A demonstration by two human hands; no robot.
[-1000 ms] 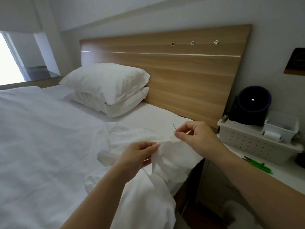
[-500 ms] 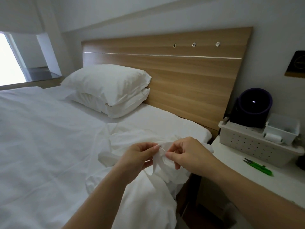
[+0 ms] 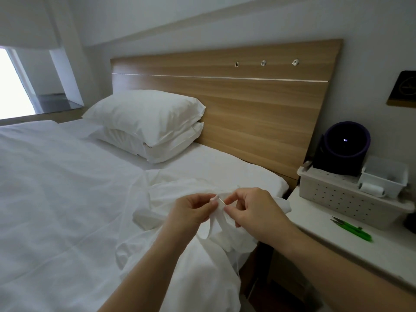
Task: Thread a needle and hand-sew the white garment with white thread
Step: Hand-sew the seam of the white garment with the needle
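Note:
The white garment (image 3: pixel 216 239) lies bunched on the bed's right edge, a fold of it lifted between my hands. My left hand (image 3: pixel 191 212) pinches that fold at its top. My right hand (image 3: pixel 252 210) pinches the thin metal needle (image 3: pixel 221 201), which points up-left into the pinched cloth right beside my left fingertips. The white thread is too fine to make out against the cloth. A spool of white thread (image 3: pixel 372 190) rests on the bedside basket.
The bed (image 3: pixel 67 210) spreads to the left with two stacked pillows (image 3: pixel 148 122) against the wooden headboard (image 3: pixel 247 109). On the nightstand (image 3: pixel 360 251) to the right stand a perforated white basket (image 3: pixel 337 197), a dark round device (image 3: pixel 346 143) and green snips (image 3: pixel 351 228).
My right hand came down from its raised position with the needle and moved left to the fold held by my left hand. The needle now meets the cloth.

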